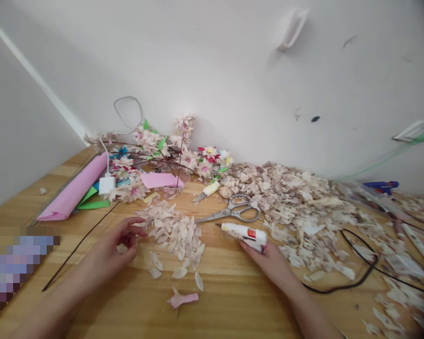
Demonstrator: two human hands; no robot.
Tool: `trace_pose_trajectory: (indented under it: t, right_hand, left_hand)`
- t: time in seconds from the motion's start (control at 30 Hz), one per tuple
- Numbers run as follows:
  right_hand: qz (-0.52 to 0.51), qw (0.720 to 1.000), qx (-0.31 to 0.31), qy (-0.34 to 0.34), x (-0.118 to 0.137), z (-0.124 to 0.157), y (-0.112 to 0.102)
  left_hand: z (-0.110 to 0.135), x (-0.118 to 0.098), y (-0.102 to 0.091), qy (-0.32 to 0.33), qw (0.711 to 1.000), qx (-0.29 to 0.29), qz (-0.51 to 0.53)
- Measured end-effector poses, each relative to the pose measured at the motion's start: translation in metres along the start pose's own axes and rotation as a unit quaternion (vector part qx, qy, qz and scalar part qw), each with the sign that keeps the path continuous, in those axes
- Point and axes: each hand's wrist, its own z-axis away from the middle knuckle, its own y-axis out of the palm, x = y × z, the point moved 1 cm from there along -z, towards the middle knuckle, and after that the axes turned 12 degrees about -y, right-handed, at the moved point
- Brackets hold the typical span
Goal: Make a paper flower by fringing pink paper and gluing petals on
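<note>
The right hand [266, 266] has its fingers [245, 245] closed around a white hot glue gun [244, 234]; its nozzle points left toward the pale petal pile [173, 238], long axis nearly level above the table [219, 301]; the left hand [106, 252] lies nearer, fingers curled narrow at the pile's edge.

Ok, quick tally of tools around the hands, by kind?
Steel scissors: 1
Craft knife: 1
White glue applicator, in the right hand: 1
Total: 3
</note>
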Motion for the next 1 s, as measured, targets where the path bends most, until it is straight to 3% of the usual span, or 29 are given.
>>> trace_pose_trajectory:
  t: [0.47, 0.73, 1.0]
  right_hand:
    - [-0.008, 1.0, 0.004, 0.0, -0.003, 0.0, 0.002]
    - [-0.007, 1.0, 0.006, 0.012, 0.0, 0.0, 0.001]
    - [-0.025, 0.999, 0.022, 0.0, -0.001, 0.0, -0.002]
  left_hand:
    - [0.002, -0.006, 0.008, -0.046, 0.96, 0.074, 0.266]
    - [-0.004, 0.004, 0.017, -0.025, 0.966, 0.082, 0.244]
    - [0.0, -0.007, 0.024, -0.131, 0.957, 0.011, 0.26]
